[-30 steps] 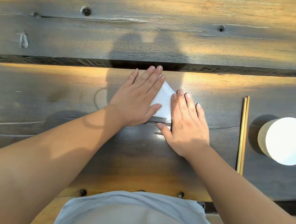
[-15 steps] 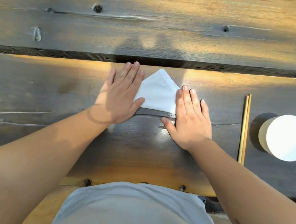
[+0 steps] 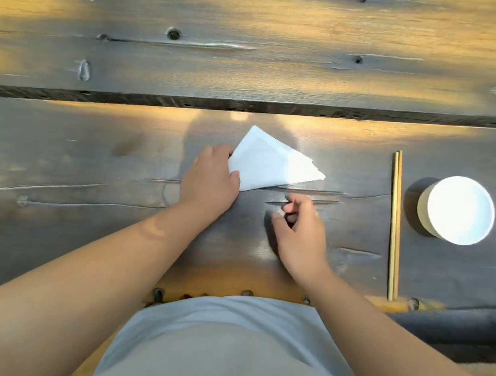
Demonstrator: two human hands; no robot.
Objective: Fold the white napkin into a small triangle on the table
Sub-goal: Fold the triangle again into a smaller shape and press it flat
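Note:
The white napkin (image 3: 272, 160) is folded into a triangle and lies on the dark wooden table (image 3: 82, 161), turned so one corner points right. My left hand (image 3: 210, 178) grips its left corner, thumb on top and fingers curled at the edge. My right hand (image 3: 300, 228) hovers just below and right of the napkin, apart from it, fingers loosely curled with nothing in them.
A pair of wooden chopsticks (image 3: 395, 224) lies lengthwise to the right of my hands. Beyond them stands a white bowl (image 3: 457, 209). A dark gap (image 3: 252, 112) runs across the table behind the napkin. The table's near edge is at my body.
Both hands were pressing flat on the napkin's sides. Now the right hand has lifted off and drawn back, and the left hand has gripped the left corner and turned the napkin.

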